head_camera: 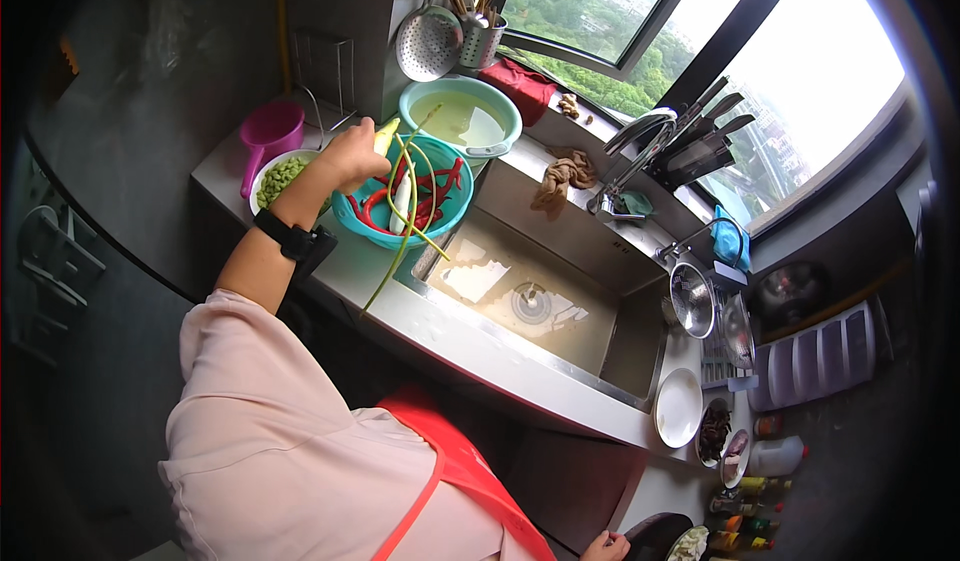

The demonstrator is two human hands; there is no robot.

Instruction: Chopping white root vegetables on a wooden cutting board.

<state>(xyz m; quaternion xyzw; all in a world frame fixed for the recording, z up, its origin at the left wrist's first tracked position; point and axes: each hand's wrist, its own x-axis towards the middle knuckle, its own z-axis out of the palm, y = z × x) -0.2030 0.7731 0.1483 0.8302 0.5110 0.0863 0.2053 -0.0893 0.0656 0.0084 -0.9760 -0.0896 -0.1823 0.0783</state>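
My left hand (361, 157) grips a pale yellow-green vegetable (386, 135) over the rim of a turquoise basin (457, 220). Long thin green stalks (401, 265) hang across this basin, one reaching over the counter edge; whether the hand also holds them is unclear. Inside lie red chili peppers (373, 205) and a white, elongated vegetable (401, 205). Beneath my forearm, a white bowl (256, 186) holds green beans or similar pieces (279, 180). My right hand (606, 546), partly cut off at the bottom edge, is beside a dark round object (652, 535); its grip is unclear.
A light-blue basin of water (512, 122) stands behind. The steel sink (637, 358) contains cloudy water below the faucet (619, 186). A pink dipper (259, 152) is at the left. Plates with food, a white plate (679, 409) and several bottles line the right.
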